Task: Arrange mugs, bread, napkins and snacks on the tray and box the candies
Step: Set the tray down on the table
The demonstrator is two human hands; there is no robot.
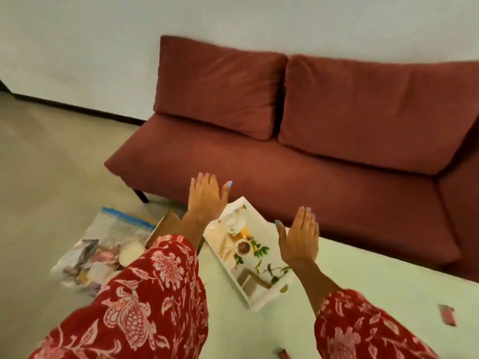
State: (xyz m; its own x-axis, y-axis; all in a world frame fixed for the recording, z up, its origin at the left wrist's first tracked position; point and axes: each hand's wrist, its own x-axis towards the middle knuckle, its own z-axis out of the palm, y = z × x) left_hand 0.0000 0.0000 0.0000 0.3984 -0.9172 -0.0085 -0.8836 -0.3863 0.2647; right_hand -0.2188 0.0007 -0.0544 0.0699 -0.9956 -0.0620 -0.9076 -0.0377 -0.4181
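Left hand [206, 196] and right hand [300, 238] raised flat, fingers spread, empty, over printed white tray [259, 294] on pale counter [375, 294], clear plastic snack bag [103, 244] on floor, red velvety sofa [285, 151] behind, small red candies [447, 314] near right.

White tray [281, 290] – printed floral-teacup base – flat on table, angled, empty.
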